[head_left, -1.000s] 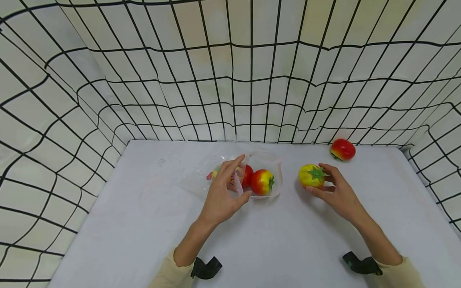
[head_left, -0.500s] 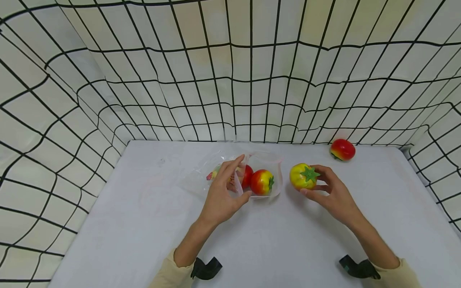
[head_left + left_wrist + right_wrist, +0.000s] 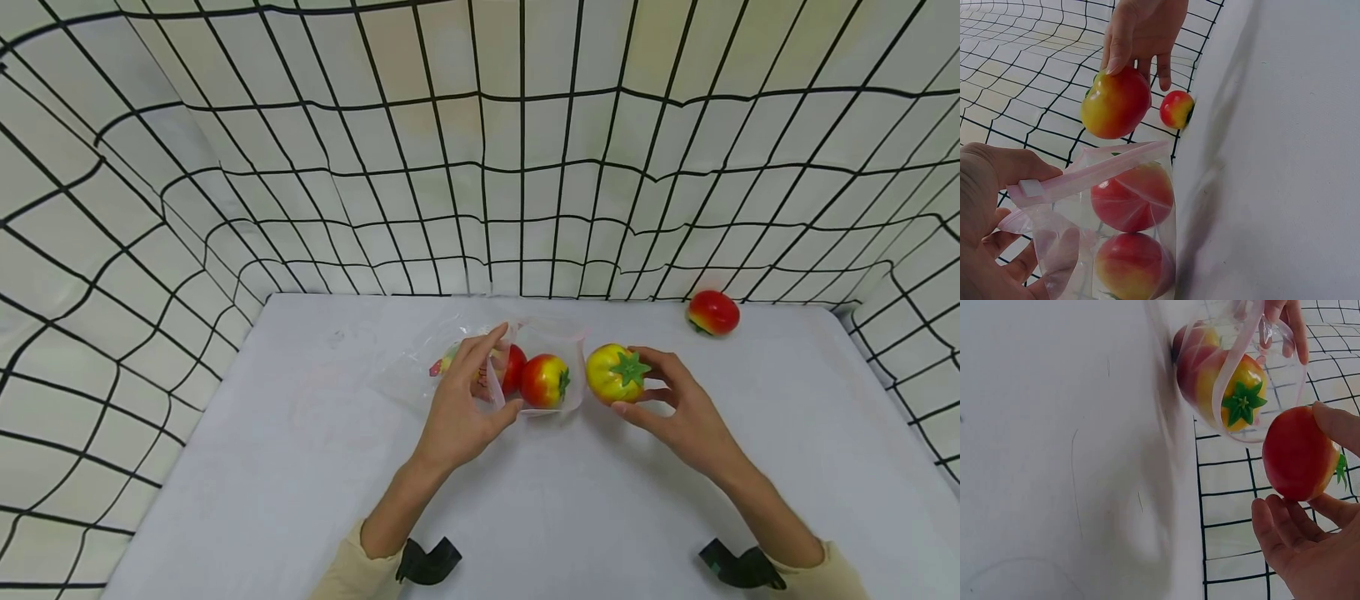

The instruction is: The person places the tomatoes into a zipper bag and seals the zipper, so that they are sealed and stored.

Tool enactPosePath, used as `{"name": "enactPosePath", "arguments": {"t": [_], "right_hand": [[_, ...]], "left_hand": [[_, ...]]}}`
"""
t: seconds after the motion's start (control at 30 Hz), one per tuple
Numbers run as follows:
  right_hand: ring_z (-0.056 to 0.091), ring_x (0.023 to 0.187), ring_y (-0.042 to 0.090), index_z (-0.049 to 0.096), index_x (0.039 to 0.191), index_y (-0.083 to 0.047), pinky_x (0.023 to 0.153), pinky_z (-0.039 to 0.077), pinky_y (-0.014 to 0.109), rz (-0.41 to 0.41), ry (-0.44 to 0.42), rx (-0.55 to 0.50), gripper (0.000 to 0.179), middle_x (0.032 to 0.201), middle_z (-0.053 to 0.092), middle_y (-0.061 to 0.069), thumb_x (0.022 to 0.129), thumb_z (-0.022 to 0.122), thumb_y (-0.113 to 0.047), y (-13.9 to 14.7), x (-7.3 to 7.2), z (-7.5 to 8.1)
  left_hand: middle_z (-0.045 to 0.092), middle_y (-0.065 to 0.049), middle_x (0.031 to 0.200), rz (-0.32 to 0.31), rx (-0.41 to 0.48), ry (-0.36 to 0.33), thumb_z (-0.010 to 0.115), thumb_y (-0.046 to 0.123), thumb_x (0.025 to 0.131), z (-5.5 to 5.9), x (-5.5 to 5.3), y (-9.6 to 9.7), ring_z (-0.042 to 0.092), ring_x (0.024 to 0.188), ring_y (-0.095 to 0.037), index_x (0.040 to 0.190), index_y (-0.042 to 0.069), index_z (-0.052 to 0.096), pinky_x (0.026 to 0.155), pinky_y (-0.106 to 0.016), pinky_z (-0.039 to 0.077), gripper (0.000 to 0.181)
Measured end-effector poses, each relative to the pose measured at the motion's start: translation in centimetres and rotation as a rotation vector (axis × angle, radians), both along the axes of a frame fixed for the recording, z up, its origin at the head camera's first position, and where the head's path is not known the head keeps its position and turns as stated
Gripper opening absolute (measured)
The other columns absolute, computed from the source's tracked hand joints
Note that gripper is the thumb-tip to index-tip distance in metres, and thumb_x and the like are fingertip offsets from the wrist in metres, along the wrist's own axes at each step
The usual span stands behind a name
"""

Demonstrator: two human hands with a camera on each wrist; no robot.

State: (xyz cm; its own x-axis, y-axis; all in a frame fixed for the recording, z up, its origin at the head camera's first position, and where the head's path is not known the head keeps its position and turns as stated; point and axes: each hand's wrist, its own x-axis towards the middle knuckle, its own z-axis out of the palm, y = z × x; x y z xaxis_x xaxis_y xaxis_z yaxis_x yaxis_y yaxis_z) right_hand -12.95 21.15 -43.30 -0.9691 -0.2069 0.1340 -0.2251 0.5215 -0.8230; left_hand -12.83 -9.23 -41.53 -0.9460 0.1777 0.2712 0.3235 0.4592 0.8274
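Note:
My left hand (image 3: 461,408) holds a clear zip bag (image 3: 1088,178) by its pink-edged mouth, which gapes toward the right. The thumb lies by the white slider (image 3: 1030,189). Inside the bag sit a red-and-yellow toy tomato (image 3: 545,382) with a green leaf top and another red one (image 3: 513,368) behind it, partly hidden by the hand. My right hand (image 3: 686,417) grips another toy tomato (image 3: 611,375) between thumb and fingers, just outside the bag's mouth. Its yellow, leafy side shows in the head view and its red side (image 3: 1297,453) in the right wrist view.
Another red toy tomato (image 3: 714,312) lies near the back right edge of the white table (image 3: 300,467). Black netting (image 3: 480,167) over pale walls encloses the back and sides. A black wrist mount (image 3: 429,562) sits at the left sleeve, with another (image 3: 742,567) at the right.
My right hand has moved left with the toy tomato, from well right of the bag to beside its mouth. The left hand and the bag have stayed in place.

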Motion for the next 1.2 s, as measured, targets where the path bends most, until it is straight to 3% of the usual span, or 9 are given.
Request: {"name": "enactPosePath", "arguments": {"t": [0.3,0.63,0.87,1.1,1.2], "right_hand": [[0.05,0.123,0.0,0.043,0.153,-0.015,0.094,0.053,0.012,0.048,0.004,-0.036,0.073,0.154,0.05,0.008,0.091,0.081,-0.02,-0.7,0.2,0.0],[0.056,0.127,0.025,0.047,0.149,-0.012,0.095,0.057,0.019,0.044,-0.029,-0.053,0.069,0.151,0.053,0.009,0.09,0.082,-0.02,-1.9,0.5,0.2],[0.055,0.129,0.023,0.049,0.149,-0.017,0.097,0.056,0.018,0.059,-0.017,-0.042,0.069,0.148,0.055,0.006,0.089,0.083,-0.022,-2.2,0.3,-0.1],[0.056,0.126,0.019,0.051,0.15,-0.017,0.098,0.061,0.034,0.056,0.001,-0.038,0.069,0.143,0.056,0.004,0.089,0.083,-0.023,-2.7,0.4,-0.4],[0.056,0.126,0.018,0.052,0.149,-0.017,0.097,0.06,0.031,0.047,0.01,-0.041,0.068,0.142,0.057,0.003,0.089,0.084,-0.023,-3.0,0.4,-0.6]], "left_hand": [[0.057,0.001,0.142,-0.007,-0.014,0.009,0.085,0.011,0.08,0.1,0.0,0.1,0.059,0.119,-0.016,0.159,0.033,0.043,0.086,-0.025,0.06,0.092],[0.057,0.002,0.141,-0.001,-0.023,-0.004,0.086,0.011,0.08,0.2,0.0,0.3,0.059,0.12,-0.015,0.159,0.035,0.041,0.088,-0.024,0.06,0.095],[0.056,0.002,0.143,-0.002,-0.009,0.005,0.087,0.011,0.079,0.2,0.0,0.3,0.058,0.121,-0.015,0.159,0.036,0.041,0.089,-0.025,0.06,0.096],[0.056,0.003,0.144,-0.02,0.004,0.003,0.085,0.011,0.08,0.2,0.1,0.3,0.056,0.125,-0.015,0.159,0.033,0.042,0.089,-0.027,0.061,0.093],[0.055,0.002,0.144,-0.032,0.007,-0.003,0.085,0.011,0.08,0.1,0.1,0.4,0.055,0.129,-0.016,0.159,0.031,0.042,0.088,-0.026,0.061,0.092]]}}
